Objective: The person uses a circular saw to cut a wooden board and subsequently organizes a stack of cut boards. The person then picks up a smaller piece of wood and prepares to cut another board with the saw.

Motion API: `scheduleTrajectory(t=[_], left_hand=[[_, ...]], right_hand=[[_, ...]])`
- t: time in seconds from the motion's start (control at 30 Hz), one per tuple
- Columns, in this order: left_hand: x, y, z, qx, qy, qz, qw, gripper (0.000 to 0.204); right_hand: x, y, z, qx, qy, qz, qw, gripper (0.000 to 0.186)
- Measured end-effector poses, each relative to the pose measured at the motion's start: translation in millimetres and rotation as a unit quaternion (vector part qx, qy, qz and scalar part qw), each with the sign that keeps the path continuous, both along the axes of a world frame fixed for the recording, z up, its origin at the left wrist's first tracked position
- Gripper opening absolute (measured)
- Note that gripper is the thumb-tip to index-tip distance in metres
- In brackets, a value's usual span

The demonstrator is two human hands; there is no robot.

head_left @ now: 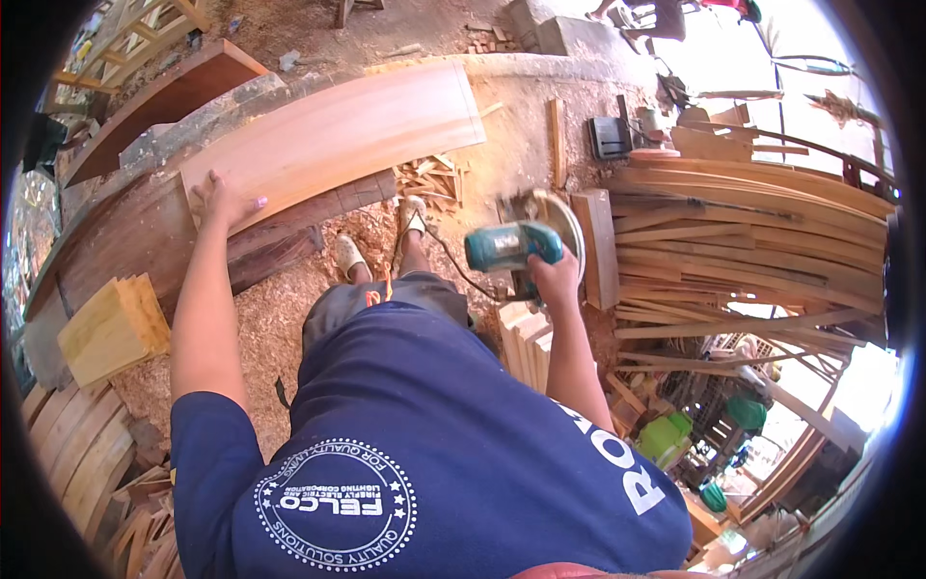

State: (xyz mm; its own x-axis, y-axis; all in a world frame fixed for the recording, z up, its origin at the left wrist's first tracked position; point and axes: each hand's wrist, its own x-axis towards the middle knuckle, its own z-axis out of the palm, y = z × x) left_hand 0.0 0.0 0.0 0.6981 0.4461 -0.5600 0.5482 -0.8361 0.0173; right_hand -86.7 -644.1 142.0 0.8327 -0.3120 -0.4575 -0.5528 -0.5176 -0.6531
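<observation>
My right hand [557, 280] is wrapped round the handle of a teal circular saw [500, 248], held out to the right of my legs. The saw's round metal guard shows on its far and right side, and a dark cord trails from it toward my feet. On the left, my left hand [224, 201] lies with fingers spread on the near left end of a wide, pale reddish wooden board [357, 125]. That board slants up to the right over darker timber [323, 198]. A thin line crosses the board near its far right end.
Small offcuts [431, 183] and sawdust cover the ground by my shoes. Long stacked planks [752, 222] fill the right side. Yellowish board pieces [114, 328] stand at the left, and a dark reddish beam [164, 106] lies behind the board. Upright wood pieces [526, 343] sit near my right forearm.
</observation>
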Motion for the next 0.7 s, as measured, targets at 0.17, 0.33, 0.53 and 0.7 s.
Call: scheduleTrajectory(t=[0.17,0.33,0.53,0.7], left_hand=[[11.5,-49.7,20.3,-0.027,0.059,-0.023,0.998,0.139],[16.8,-42.6,36.3,-0.022,0.075,0.013,0.997,0.138],[21.9,-53.6,67.7,-0.022,0.104,-0.017,0.994,0.136],[18.0,-41.2,42.5,0.004,0.081,-0.013,0.997,0.131]], right_hand=[[22.7,37.7,60.5,0.046,-0.087,0.004,0.995,0.027],[53.9,87.9,54.5,0.05,-0.092,0.035,0.994,0.028],[60.4,111.1,36.7,0.02,-0.068,0.062,0.996,0.027],[59.7,115.6,34.9,0.032,-0.049,0.064,0.996,0.022]])
